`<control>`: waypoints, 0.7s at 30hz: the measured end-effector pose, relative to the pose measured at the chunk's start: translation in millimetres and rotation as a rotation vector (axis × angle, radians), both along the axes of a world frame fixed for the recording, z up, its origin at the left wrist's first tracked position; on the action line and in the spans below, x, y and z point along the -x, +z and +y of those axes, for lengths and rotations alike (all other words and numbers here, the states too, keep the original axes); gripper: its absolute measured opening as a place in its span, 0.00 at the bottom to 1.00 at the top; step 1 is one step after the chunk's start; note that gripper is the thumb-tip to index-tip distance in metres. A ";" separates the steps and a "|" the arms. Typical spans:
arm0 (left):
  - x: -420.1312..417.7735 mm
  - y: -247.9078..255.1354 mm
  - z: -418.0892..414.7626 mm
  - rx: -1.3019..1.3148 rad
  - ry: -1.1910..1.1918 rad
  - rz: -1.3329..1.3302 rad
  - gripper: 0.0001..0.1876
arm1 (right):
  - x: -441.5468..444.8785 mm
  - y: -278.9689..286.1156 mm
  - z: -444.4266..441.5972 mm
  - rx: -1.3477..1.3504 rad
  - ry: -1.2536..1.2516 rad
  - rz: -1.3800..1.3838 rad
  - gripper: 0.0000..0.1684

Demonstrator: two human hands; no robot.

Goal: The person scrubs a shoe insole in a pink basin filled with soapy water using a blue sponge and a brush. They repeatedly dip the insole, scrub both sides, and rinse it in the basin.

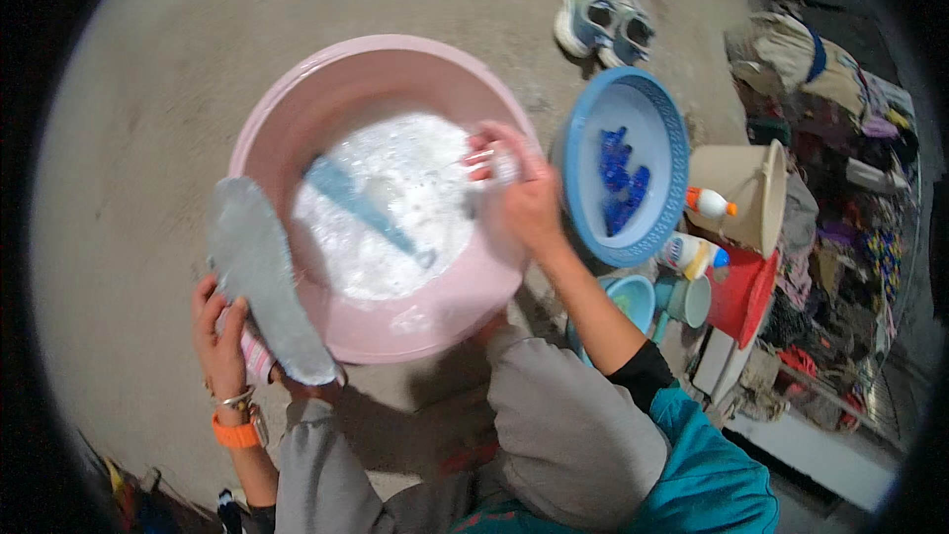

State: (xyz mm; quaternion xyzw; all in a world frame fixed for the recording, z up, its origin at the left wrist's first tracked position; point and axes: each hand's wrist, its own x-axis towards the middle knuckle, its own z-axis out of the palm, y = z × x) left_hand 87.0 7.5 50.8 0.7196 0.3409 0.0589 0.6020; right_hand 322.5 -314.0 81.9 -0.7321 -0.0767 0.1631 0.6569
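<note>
My left hand holds a grey shoe insole upright at the left rim of a large pink basin. White suds fill the basin's bottom, and a blue-handled brush or similar tool lies slanting in them. My right hand is over the basin's right side, fingers curled and blurred, with wet suds on them; whether something small is inside them is unclear.
To the right stands a blue basket-edged basin with dark blue items. Sneakers sit beyond it. Nearby are a beige bucket, a white bottle with orange cap, a detergent bottle, a red basin and a dipper.
</note>
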 end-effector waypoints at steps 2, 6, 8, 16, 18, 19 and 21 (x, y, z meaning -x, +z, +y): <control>-0.3 6.3 3.2 -0.046 -0.041 0.031 0.06 | -25.3 11.8 -53.7 0.141 -0.222 -0.040 0.21; -6.9 -2.9 2.4 -0.015 -0.069 0.033 0.05 | -63.9 -49.9 -187.5 0.625 -0.278 -0.347 0.23; -9.8 -6.6 2.9 -0.034 -0.067 0.046 0.05 | -70.6 -93.8 -225.3 0.978 0.002 -0.696 0.25; -2.5 -3.6 18.9 -0.071 -0.069 0.182 0.07 | -86.0 -146.7 -221.3 1.416 0.009 -0.474 0.24; -2.0 -4.7 18.8 -0.084 -0.040 0.191 0.07 | -79.6 -154.4 -229.7 1.235 0.101 -0.584 0.24; 0.5 0.6 19.7 -0.101 -0.017 0.200 0.07 | -80.8 -144.1 -218.1 1.287 0.060 -0.432 0.24; -2.2 6.2 17.3 -0.053 -0.019 0.218 0.07 | -85.3 -117.4 -205.1 1.394 -0.029 -0.123 0.24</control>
